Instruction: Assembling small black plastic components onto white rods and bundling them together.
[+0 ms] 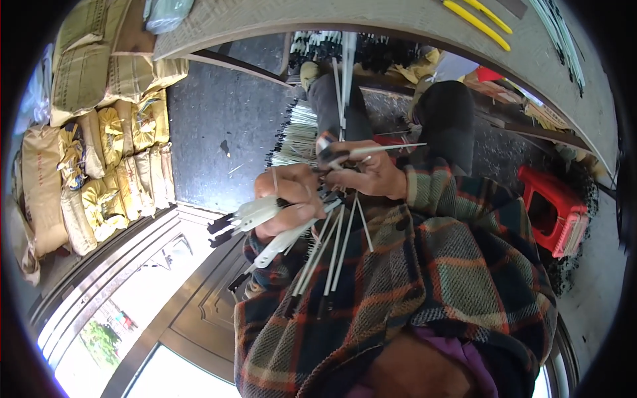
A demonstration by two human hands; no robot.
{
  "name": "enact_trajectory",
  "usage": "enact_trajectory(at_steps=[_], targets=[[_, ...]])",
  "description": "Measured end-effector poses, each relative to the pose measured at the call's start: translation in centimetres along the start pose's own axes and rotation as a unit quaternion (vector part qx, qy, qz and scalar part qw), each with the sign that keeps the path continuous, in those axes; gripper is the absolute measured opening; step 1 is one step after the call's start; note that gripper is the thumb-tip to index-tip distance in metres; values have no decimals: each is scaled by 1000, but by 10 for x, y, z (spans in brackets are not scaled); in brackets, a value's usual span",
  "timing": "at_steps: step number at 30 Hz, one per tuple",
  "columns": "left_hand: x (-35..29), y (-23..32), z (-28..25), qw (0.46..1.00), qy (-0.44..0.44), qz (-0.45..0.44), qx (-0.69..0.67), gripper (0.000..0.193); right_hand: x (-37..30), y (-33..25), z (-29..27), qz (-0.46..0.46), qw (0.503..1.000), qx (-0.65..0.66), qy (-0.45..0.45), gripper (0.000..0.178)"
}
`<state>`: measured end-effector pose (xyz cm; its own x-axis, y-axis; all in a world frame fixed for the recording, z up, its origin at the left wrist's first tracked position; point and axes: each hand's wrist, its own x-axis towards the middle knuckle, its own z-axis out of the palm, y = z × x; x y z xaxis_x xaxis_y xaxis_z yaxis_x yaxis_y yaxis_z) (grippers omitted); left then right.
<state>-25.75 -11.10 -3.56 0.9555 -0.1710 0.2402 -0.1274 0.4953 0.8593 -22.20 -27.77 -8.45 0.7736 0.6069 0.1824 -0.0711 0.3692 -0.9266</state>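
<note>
My left hand (292,196) is closed around a bunch of flat white pieces (260,212) with black ends; their exact kind I cannot make out. One flat piece with small holes (269,251) sticks out below this hand. My right hand (371,169) is closed close beside it, fingers pinching a thin white rod (391,149) that points right. Several thin white rods with dark tips (340,245) fan down over my plaid jacket (458,249). More pale rods (346,79) stand upright beyond the right hand. Where the hands meet, the fingers hide the pieces.
A pile of white rods with black tips (298,132) lies beyond my left hand. Yellow handles of a hand tool (479,28) and long pale rods (561,43) lie on the curved tabletop (391,14). Brown sacks (43,189) are stacked left; a red plastic stool (569,229) stands right.
</note>
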Motion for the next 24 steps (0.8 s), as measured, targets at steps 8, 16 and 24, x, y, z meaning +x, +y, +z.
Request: enact_trajectory(at_steps=[8,16,24], targets=[[-7,19,3,991,55,-108,47,15,0,5,10,22,997,74,10,12],[-12,3,-23,995,-50,38,73,13,5,-1,6,-5,999,14,33,12],[-8,4,-22,956,-108,108,251,23,6,5,1,-92,995,-43,23,16]])
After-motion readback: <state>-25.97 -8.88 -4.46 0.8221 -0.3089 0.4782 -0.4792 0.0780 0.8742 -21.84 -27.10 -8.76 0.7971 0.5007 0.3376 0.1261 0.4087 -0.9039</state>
